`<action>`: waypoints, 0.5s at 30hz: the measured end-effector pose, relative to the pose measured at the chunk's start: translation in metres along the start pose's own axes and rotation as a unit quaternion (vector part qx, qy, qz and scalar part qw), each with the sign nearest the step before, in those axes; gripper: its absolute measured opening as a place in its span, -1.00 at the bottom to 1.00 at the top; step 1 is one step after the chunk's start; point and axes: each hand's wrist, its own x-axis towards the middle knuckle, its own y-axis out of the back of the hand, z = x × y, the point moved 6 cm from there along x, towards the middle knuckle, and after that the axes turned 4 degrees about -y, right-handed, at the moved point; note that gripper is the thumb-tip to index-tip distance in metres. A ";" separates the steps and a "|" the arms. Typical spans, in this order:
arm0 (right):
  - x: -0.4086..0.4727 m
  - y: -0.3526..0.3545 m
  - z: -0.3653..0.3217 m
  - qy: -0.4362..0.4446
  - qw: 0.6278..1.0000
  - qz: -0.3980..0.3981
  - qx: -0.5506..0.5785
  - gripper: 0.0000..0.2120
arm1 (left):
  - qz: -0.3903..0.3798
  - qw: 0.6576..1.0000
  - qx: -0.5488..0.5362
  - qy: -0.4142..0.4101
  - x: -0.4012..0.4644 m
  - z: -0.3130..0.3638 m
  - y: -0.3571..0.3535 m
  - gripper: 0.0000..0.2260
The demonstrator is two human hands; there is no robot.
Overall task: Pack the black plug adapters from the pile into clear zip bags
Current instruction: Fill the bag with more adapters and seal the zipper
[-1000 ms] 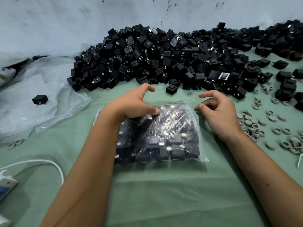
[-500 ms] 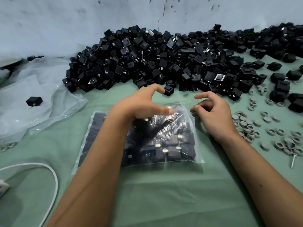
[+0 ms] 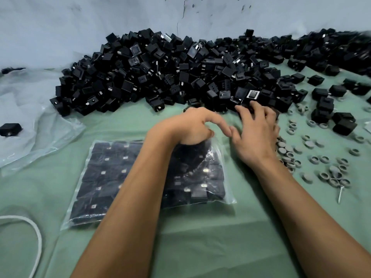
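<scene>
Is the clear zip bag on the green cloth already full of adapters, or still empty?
Full: the zip bag lies flat, with black adapters in rows filling nearly its whole width.

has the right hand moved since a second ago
Yes. The right hand went from the bag's top corner forward to the edge of the adapter pile.

- One head-worn view, looking forward and down, close over the packed zip bag (image 3: 124,177)
- Beyond the bag: the adapter pile (image 3: 170,73) against the wall (image 3: 80,27)
</scene>
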 end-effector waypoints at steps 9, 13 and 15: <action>0.000 0.003 -0.007 0.013 0.994 0.028 0.102 -0.79 | -0.026 1.000 0.013 0.004 -0.008 0.004 0.003 -0.76; -0.010 0.006 -0.005 0.042 0.986 0.011 0.164 -0.78 | -0.033 0.999 0.003 -0.002 -0.014 0.006 0.009 -0.84; -0.018 0.007 -0.003 0.057 0.984 0.008 0.171 -0.66 | -0.044 0.999 0.004 -0.003 -0.016 0.004 0.009 -0.82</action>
